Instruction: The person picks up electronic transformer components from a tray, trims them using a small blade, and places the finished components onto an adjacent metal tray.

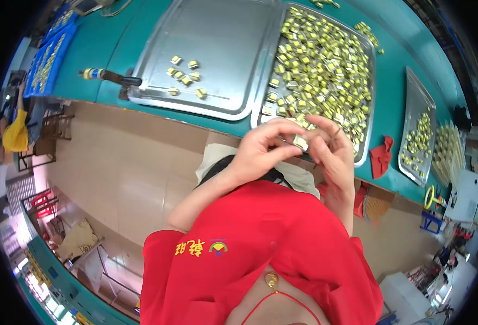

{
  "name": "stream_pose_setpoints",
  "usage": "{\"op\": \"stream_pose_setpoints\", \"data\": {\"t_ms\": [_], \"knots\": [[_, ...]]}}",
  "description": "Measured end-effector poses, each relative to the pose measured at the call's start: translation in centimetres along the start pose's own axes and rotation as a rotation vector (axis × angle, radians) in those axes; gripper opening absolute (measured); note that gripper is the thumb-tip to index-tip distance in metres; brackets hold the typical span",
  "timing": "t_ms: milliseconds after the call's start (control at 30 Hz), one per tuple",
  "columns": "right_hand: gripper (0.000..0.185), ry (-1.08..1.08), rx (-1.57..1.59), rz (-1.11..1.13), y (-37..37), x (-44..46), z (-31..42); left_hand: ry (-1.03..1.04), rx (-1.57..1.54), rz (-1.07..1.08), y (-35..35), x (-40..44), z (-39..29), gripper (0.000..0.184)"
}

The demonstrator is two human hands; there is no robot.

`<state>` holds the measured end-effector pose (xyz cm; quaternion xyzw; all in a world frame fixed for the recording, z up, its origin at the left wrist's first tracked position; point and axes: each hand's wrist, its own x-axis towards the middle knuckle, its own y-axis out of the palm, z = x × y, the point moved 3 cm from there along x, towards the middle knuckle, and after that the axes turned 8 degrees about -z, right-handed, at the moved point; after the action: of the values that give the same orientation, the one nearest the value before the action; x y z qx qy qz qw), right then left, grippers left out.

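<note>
The left hand (pixel 260 149) pinches a small yellow block (pixel 300 142) between its thumb and fingers, over the near edge of the full tray (pixel 372 108), which has lots of blocks like it. The right hand (pixel 333 154) has its fingers bent close by the block, but I cannot tell if they pinch it too. Next to that tray, a big tray (pixel 217 49) on the green tabletop (pixel 90 81) has just a few blocks (pixel 185 79).

Your left hand (pixel 263 151) and right hand (pixel 333 157) hid part of the full tray's (pixel 373 92) near rim. Left of that tray, the sparse tray (pixel 217 43) ran past the top edge; farther left, a person (pixel 15 132) was blurred.
</note>
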<state>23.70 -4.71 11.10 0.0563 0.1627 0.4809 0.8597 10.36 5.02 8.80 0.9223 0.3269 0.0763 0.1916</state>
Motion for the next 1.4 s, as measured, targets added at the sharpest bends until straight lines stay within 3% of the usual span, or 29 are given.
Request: {"op": "stream_pose_setpoints", "data": {"t_ms": [133, 800, 900, 1000, 1200, 1400], "knots": [[0.034, -0.09, -0.077, 0.013, -0.3, -0.2, 0.0, 0.011, -0.068, -0.111, -0.1, -0.1, 0.5, 0.029], [0.027, -0.154, -0.075, -0.065, -1.0, -0.2, -1.2, 0.028, -0.014, -0.092, 0.2, 0.1, 0.6, 0.032], [0.028, -0.214, -0.095, -0.047, -0.8, -0.2, -1.1, -0.023, -0.084, -0.103, 0.7, 0.2, 0.2, 0.031], [0.031, -0.512, -0.32, 0.014, -0.3, 0.3, -0.5, -0.146, -0.184, -0.146, 0.5, 0.2, 0.7, 0.031], [0.03, -0.368, -0.21, -0.057, 0.0, -0.1, -0.2, -0.327, -0.443, -0.092, 0.0, 0.1, 1.2, 0.035], [0.025, -0.401, -0.212, -0.074, -0.2, 0.0, -0.7, -0.364, -0.492, -0.035, -0.1, -0.1, 1.3, 0.034]]}}
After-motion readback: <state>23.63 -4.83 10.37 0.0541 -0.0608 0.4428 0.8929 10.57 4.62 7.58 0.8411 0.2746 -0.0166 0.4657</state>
